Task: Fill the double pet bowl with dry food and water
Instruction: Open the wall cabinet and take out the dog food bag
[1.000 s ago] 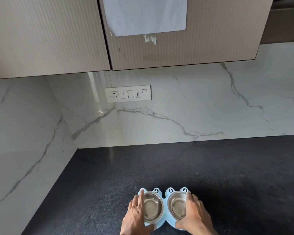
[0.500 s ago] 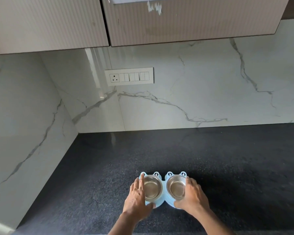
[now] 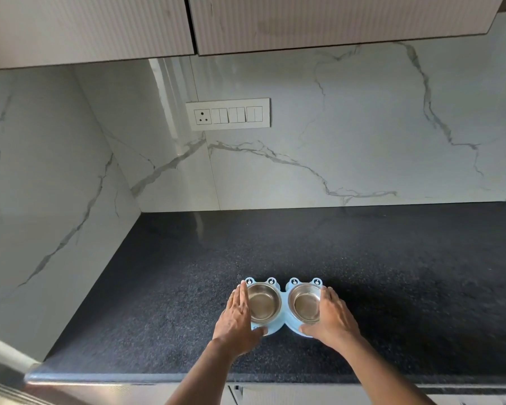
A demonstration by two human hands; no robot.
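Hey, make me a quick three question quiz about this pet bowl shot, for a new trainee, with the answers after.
1. True or false: both round steel bowls, the left one and the right one, in the light blue plastic double bowl stand already hold dry food.
2. What does the stand rest on? A) dark speckled stone countertop B) wooden floor C) sink
3. Fill in: the left hand and right hand lie on the stand's two outer ____.

Key: 1 false, both look empty. 2 A. 3 sides.
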